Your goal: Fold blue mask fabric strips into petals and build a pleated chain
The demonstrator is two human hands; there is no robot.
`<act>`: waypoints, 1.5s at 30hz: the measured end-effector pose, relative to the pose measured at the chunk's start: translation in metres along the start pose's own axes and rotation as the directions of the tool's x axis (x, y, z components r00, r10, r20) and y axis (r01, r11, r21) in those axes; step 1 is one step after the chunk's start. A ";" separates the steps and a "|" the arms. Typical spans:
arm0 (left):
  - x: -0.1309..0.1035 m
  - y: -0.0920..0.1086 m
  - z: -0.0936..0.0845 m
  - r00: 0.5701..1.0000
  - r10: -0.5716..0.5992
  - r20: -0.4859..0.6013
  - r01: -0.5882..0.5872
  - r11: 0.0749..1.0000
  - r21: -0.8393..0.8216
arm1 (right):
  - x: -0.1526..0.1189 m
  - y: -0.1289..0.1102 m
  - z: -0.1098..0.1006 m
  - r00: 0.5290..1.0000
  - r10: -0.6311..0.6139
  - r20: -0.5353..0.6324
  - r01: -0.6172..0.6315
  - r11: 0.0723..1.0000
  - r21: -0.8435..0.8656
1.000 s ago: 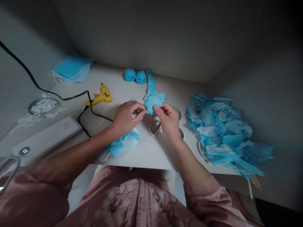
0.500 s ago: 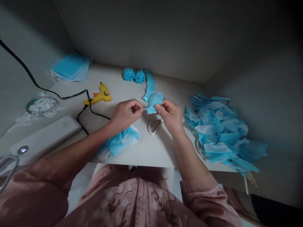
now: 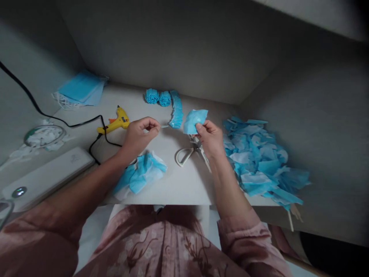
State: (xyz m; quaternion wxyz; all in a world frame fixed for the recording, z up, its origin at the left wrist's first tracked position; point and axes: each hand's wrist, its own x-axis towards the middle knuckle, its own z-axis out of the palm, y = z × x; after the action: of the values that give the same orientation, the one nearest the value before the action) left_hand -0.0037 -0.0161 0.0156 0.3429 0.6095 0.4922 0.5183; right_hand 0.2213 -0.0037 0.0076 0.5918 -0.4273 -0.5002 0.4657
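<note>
My right hand pinches a blue piece of mask fabric between thumb and fingers, held up above the table. A thin pale strip sticks out of the closed fingertips of my left hand, apart from the fabric. Under my right hand lie scissors with white handles, their blades partly hidden. Just behind the strip is a curved, pleated blue band. Two rolled blue rosettes stand to its left. Crumpled blue and white fabric rests near my left forearm.
A large heap of blue scraps covers the right side. To the left are a yellow glue gun with a black cord, a white power bank, and a round dish of white scraps. Stacked face masks lie at the back left.
My hands have moved apart, and the pale strip has come away from the fabric with my left hand. More of the scissors shows. The whole view has shifted slightly.
</note>
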 end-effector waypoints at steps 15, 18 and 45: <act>-0.002 -0.002 0.000 1.000 -0.015 -0.020 0.013 0.995 -0.103 | -0.009 0.009 0.012 0.967 0.117 0.227 -0.135 0.988 0.069; -0.003 0.000 0.000 1.000 0.013 0.001 -0.013 0.996 -0.093 | -0.010 0.010 0.013 0.962 0.111 0.250 -0.132 0.989 0.068; 0.004 -0.002 0.001 0.981 -0.117 0.156 0.181 0.843 -0.507 | -0.010 0.015 0.012 0.963 0.163 0.213 -0.180 0.982 0.065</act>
State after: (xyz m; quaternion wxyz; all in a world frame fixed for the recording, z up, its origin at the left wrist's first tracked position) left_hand -0.0034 -0.0117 0.0143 0.5622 0.4841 0.3591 0.5663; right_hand 0.2069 -0.0098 -0.0074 0.5114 -0.3932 -0.5004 0.5775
